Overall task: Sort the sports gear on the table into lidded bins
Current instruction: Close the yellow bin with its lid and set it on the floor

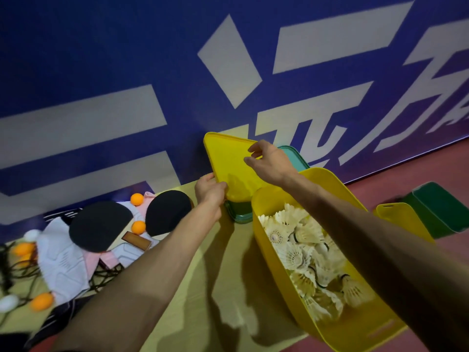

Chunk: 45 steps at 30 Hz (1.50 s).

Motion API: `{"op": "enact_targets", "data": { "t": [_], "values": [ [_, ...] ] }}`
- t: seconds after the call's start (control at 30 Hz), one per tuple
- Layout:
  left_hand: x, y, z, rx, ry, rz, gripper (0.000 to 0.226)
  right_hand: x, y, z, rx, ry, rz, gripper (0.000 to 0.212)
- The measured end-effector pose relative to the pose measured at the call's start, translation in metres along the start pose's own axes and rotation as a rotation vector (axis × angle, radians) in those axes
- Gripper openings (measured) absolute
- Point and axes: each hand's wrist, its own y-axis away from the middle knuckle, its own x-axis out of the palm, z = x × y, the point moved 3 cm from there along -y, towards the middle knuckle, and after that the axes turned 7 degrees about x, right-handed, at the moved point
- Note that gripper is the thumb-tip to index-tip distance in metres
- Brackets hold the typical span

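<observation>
A yellow bin (337, 189) full of white shuttlecocks (304, 252) stands at the table's right. Behind it a yellow lid (228, 163) is tilted up over a stack of green and teal lids (239, 210). My left hand (209, 190) grips the lid's lower left edge. My right hand (266, 161) pinches its upper right edge. At the left lie two black table tennis paddles (100, 228), several orange balls (138, 226), white and pink cloth pieces (61, 260) and dark cords.
A blue wall banner (127, 72) with large white characters rises right behind the table. On the red floor at the right stand a green bin (439, 209) and another yellow lid (398, 219). Bare table surface (203, 288) shows between my forearms.
</observation>
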Motion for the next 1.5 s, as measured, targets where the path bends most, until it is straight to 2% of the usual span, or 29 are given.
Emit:
{"op": "enact_targets", "data": {
  "t": [0.07,0.2,0.4,0.5,0.57,0.63,0.7,0.8,0.83,0.9,0.97,1.0,1.07,1.13,1.17,1.23,1.3,1.4,1.5],
  "values": [
    [-0.005,0.010,-0.011,0.066,-0.007,-0.017,0.051,-0.006,0.007,-0.002,-0.007,-0.047,0.007,0.039],
    [-0.016,0.034,-0.040,0.243,-0.069,-0.030,0.049,-0.011,0.023,-0.001,0.026,-0.221,0.047,0.044],
    [-0.020,0.078,-0.070,0.595,-0.237,-0.062,0.039,-0.026,0.045,0.011,0.110,-0.670,0.111,0.057],
    [-0.022,0.106,-0.078,0.813,-0.388,-0.096,0.033,-0.047,0.057,0.012,0.106,-0.900,0.142,0.071],
    [-0.021,0.129,-0.081,0.986,-0.548,-0.127,0.032,-0.065,0.067,0.007,0.098,-1.026,0.141,0.072],
    [-0.017,0.155,-0.082,1.130,-0.694,-0.139,0.033,-0.084,0.082,-0.004,0.122,-1.143,0.114,0.062],
    [-0.006,0.186,-0.083,1.241,-0.795,-0.128,0.034,-0.103,0.099,-0.024,0.175,-1.221,0.083,0.043],
    [0.008,0.229,-0.074,1.333,-0.890,-0.075,0.037,-0.124,0.124,-0.060,0.238,-1.279,0.077,0.020],
    [0.012,0.240,-0.069,1.325,-0.905,-0.048,0.038,-0.129,0.134,-0.072,0.271,-1.304,0.078,0.016],
    [0.019,0.255,-0.060,1.252,-0.925,0.049,0.042,-0.135,0.150,-0.095,0.339,-1.327,0.065,0.025],
    [0.026,0.267,-0.048,1.106,-0.915,0.181,0.049,-0.137,0.167,-0.121,0.387,-1.315,0.073,0.034],
    [0.029,0.274,-0.041,1.016,-0.873,0.224,0.057,-0.138,0.175,-0.134,0.405,-1.304,0.087,0.028],
    [0.032,0.283,-0.021,0.777,-0.602,0.241,0.068,-0.138,0.189,-0.155,0.412,-1.313,0.126,0.020],
    [0.037,0.291,0.000,0.488,-0.151,0.218,0.077,-0.140,0.201,-0.172,0.369,-1.308,0.162,0.021],
    [0.041,0.290,0.009,0.393,0.017,0.186,0.079,-0.139,0.205,-0.177,0.341,-1.291,0.181,0.022],
    [0.048,0.288,0.025,0.284,0.172,0.089,0.079,-0.137,0.213,-0.190,0.317,-1.223,0.207,0.035],
    [0.052,0.284,0.039,0.236,0.196,0.052,0.070,-0.132,0.221,-0.202,0.322,-1.068,0.168,0.041],
    [0.053,0.283,0.058,0.297,0.030,0.023,0.048,-0.127,0.228,-0.222,0.191,-0.607,-0.038,0.044],
    [0.054,0.294,0.073,0.372,-0.099,-0.025,0.054,-0.126,0.229,-0.238,0.013,-0.217,-0.183,0.058]
  ]
}}
